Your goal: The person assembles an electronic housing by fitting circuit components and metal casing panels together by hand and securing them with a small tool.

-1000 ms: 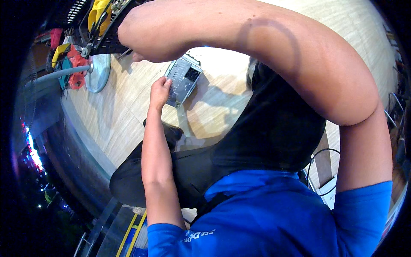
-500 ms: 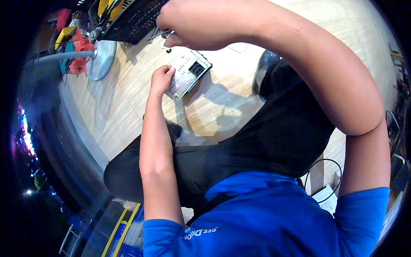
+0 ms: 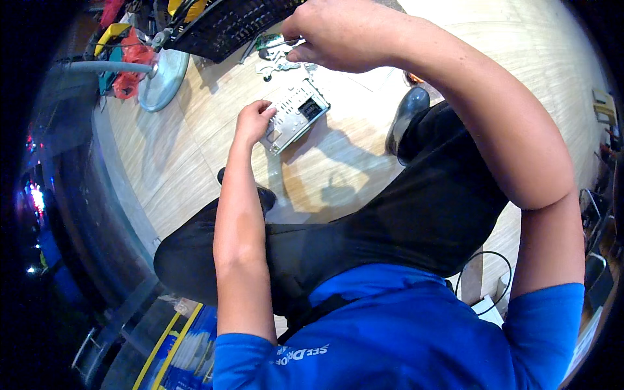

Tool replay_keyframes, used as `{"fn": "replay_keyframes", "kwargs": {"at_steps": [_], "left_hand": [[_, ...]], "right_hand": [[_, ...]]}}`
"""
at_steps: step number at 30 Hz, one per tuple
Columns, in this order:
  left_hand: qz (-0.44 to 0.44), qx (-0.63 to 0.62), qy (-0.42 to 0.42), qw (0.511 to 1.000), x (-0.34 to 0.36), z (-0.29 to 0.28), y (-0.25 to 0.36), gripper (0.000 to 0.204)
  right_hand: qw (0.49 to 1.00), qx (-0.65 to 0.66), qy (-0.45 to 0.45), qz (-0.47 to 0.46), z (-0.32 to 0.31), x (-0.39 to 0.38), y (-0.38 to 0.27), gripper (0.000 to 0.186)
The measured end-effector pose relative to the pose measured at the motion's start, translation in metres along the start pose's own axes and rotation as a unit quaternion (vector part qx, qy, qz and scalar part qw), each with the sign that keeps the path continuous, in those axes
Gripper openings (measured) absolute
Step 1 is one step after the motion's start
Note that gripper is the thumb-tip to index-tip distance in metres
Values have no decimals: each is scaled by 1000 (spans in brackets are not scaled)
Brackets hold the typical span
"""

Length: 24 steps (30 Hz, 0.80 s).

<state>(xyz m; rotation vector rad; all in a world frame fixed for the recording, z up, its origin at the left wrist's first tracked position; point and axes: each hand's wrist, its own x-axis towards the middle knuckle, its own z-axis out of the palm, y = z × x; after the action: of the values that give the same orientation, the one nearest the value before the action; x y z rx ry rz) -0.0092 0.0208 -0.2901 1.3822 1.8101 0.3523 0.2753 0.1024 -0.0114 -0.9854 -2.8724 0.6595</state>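
Note:
A flat silver metal unit [image 3: 286, 117], box-shaped with slots and a dark square opening, sits tilted above the wooden floor between my feet. My left hand [image 3: 253, 121] grips its left edge, thumb on top and the other fingers partly hidden. Beyond it, my right hand [image 3: 335, 36] is closed in the air, knuckles up. From its fingers a thin metal shaft [image 3: 284, 44] points left; its handle is hidden, so its exact kind cannot be made out. Below and left of that hand lie small white and metal parts [image 3: 279, 67] and a green circuit board [image 3: 265, 41].
A black slotted crate [image 3: 227, 29] stands at the far edge. Left of it are a round pale stand base [image 3: 166, 84] with a pole and a red plastic bag [image 3: 135, 58]. My dark shoe [image 3: 411, 114] is to the right. A black cable [image 3: 510, 273] loops at lower right.
The view has shifted, so the crate and stand appear farther right. More small parts and the green board show beside my right hand. My left hand still holds the metal unit.

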Motion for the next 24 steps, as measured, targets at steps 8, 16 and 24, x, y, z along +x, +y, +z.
{"fn": "replay_keyframes", "kwargs": {"at_steps": [8, 16, 24], "left_hand": [[130, 25, 117, 984, -34, -103, 111, 34], [251, 120, 111, 954, -153, -208, 201, 35], [92, 236, 6, 967, -149, -202, 137, 54]], "right_hand": [[999, -18, 32, 34, 17, 15, 27, 19], [980, -92, -85, 152, 112, 22, 115, 21], [935, 70, -68, 340, 340, -57, 156, 30]]}}
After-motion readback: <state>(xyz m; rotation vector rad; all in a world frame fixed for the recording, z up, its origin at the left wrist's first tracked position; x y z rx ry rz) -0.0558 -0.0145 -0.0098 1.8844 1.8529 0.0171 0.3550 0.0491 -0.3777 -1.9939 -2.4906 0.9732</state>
